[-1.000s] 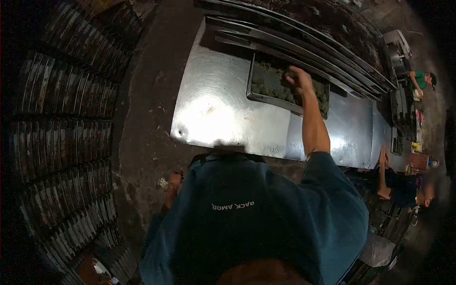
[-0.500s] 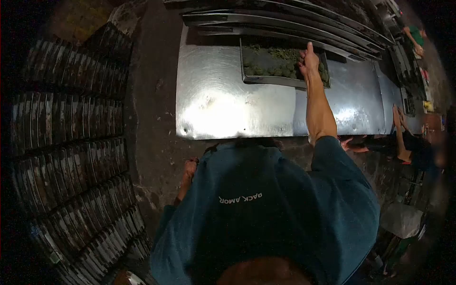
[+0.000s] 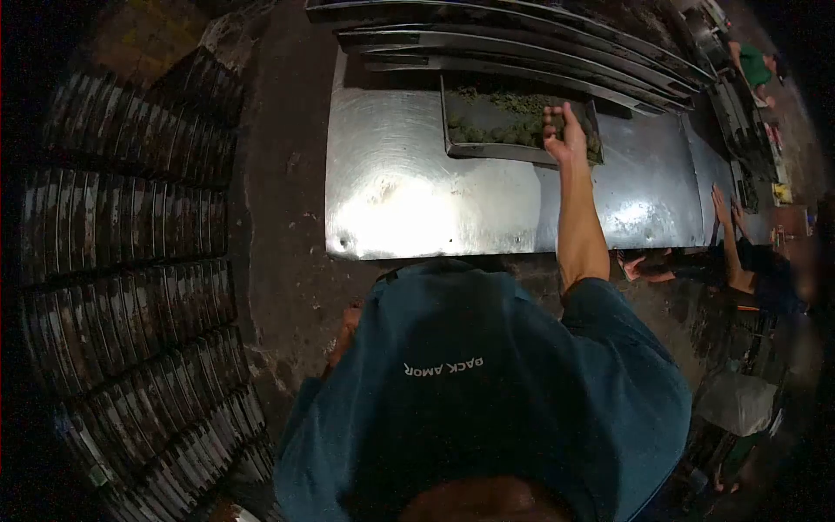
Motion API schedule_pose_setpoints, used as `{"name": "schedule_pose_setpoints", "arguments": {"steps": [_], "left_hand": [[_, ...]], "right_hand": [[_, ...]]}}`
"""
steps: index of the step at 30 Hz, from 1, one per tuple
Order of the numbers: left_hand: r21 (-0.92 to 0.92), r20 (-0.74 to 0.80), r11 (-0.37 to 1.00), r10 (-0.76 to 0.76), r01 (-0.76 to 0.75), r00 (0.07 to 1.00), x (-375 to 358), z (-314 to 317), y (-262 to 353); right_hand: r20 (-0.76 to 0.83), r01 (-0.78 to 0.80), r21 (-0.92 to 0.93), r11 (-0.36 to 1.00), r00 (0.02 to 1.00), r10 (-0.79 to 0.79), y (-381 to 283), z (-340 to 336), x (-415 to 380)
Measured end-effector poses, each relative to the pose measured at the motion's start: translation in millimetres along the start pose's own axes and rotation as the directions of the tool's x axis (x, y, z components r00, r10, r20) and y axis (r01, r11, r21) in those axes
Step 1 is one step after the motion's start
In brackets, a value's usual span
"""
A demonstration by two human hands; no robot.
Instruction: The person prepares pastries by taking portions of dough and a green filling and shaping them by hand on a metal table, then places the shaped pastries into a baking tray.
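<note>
A rectangular metal tray [image 3: 522, 153] holding green lumps [image 3: 513, 135] and loose green crumbs rests on the shiny metal table [image 3: 383, 130]. Over the tray's right part is my right hand [image 3: 564, 135], thumb raised and fingers curled; what lies between them is too dark and small to make out. My left hand [image 3: 350, 322] hangs low beside my body at the left, away from the table, partly hidden by my shirt, its fingers unclear.
Long metal trays [image 3: 522, 56] are stacked behind the tray. Rows of upright dark metal trays [image 3: 130, 209] fill the left side. At the right, a person's hands [image 3: 726, 209] are over the table's far end, with another person [image 3: 752, 65] beyond.
My right hand has drawn back slightly toward me over the tray, its curled fingers now turned more into view. My left hand has become more hidden behind my shirt.
</note>
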State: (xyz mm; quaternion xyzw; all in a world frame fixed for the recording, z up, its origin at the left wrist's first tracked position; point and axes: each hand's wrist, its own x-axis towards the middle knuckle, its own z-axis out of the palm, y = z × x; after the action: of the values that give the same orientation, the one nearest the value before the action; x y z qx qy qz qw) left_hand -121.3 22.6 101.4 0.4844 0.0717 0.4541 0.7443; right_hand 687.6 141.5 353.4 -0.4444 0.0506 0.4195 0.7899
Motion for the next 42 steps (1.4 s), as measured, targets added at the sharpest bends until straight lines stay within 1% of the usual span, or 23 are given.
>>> {"name": "schedule_pose_setpoints", "arguments": {"steps": [2,4,5,7,8,10,11,12,13,16,18,22,25,27,28,30,33,36,37,38,40,41,42], "left_hand": [[-0.291,-0.135,0.935,-0.25,0.203,0.959,21,-3,-53],[-0.578,-0.186,0.751,-0.503,0.32,0.844,128,13,-185],[-0.585,-0.182,0.747,-0.5,0.315,0.847,145,32,-180],[-0.027,-0.153,0.87,-0.491,0.493,0.858,106,37,-126],[0.271,-0.139,0.817,-0.491,0.51,0.86,179,11,-208],[0.77,-0.117,0.501,-0.496,0.394,0.86,165,-17,-236],[0.925,-0.111,0.263,-0.502,0.273,0.858,97,1,-174],[0.993,-0.107,-0.003,-0.505,0.122,0.857,87,-8,-179],[0.962,-0.105,-0.271,-0.505,-0.042,0.857,86,-17,-187],[0.91,-0.094,-0.398,-0.47,-0.116,0.877,137,-24,-237],[0.84,-0.083,-0.511,-0.455,-0.184,0.886,122,-25,-227],[0.657,-0.06,-0.692,-0.446,-0.301,0.893,128,-13,-236],[0.491,-0.042,-0.796,-0.428,-0.354,0.903,130,-17,-251],[0.372,-0.03,-0.852,-0.407,-0.368,0.913,85,-6,-203],[0.313,-0.017,-0.874,-0.397,-0.372,0.918,142,-6,-267],[0.204,0.037,-0.902,-0.382,-0.381,0.923,144,15,-234],[0.024,0.096,-0.933,-0.357,-0.36,0.929,112,44,-202],[-0.186,0.108,-0.931,-0.338,-0.315,0.935,134,52,-195],[-0.254,0.109,-0.919,-0.337,-0.301,0.935,148,58,-209],[-0.319,0.113,-0.904,-0.335,-0.285,0.935,115,60,-183],[-0.45,0.11,-0.859,-0.325,-0.245,0.939,115,46,-191],[-0.515,0.104,-0.827,-0.322,-0.227,0.941,128,55,-192],[-0.578,0.096,-0.789,-0.319,-0.208,0.943,141,54,-207]], "right_hand": [[0.058,0.012,-0.153,0.988,0.998,-0.003,3,-1,5],[0.04,0.044,-0.264,0.963,0.999,-0.034,4,15,-2],[0.023,0.069,-0.37,0.926,0.998,-0.065,1,20,-4],[0.016,0.083,-0.435,0.897,0.996,-0.084,-7,19,5],[0.006,0.086,-0.488,0.869,0.995,-0.095,-11,20,7],[0.004,0.054,-0.438,0.897,0.998,-0.058,-20,29,-10],[0.052,0.088,-0.321,0.943,0.996,-0.075,-22,27,-17],[0.102,0.117,-0.194,0.974,0.99,-0.099,-24,29,-20],[0.067,0.022,0.004,1.0,0.998,-0.022,-27,11,1],[0.089,0.068,0.168,0.983,0.992,-0.084,-14,-16,9],[-0.003,0.052,0.14,0.989,0.999,-0.052,-8,-7,3],[0.07,0.129,-0.192,0.973,0.991,-0.118,-4,-1,-6],[0.073,0.2,-0.562,0.803,0.979,-0.192,-14,9,-18],[0.157,0.207,-0.506,0.837,0.977,-0.146,-18,24,-34],[0.239,0.211,-0.446,0.87,0.965,-0.111,-20,27,-39],[0.233,0.264,-0.416,0.87,0.956,-0.178,-25,20,-46],[0.14,0.053,-0.111,0.992,0.989,-0.037,-22,16,-43],[0.262,0.031,-0.268,0.963,0.964,0.042,-7,15,-20],[0.25,0.054,-0.452,0.891,0.966,0.069,-4,20,-15],[0.25,0.046,-0.456,0.889,0.965,0.078,3,30,-11],[0.191,0.216,-0.851,0.478,0.976,-0.102,18,59,-3],[0.35,0.368,-0.908,0.197,0.929,-0.123,25,62,12],[0.361,0.375,-0.905,0.199,0.927,-0.104,33,65,17]]}}
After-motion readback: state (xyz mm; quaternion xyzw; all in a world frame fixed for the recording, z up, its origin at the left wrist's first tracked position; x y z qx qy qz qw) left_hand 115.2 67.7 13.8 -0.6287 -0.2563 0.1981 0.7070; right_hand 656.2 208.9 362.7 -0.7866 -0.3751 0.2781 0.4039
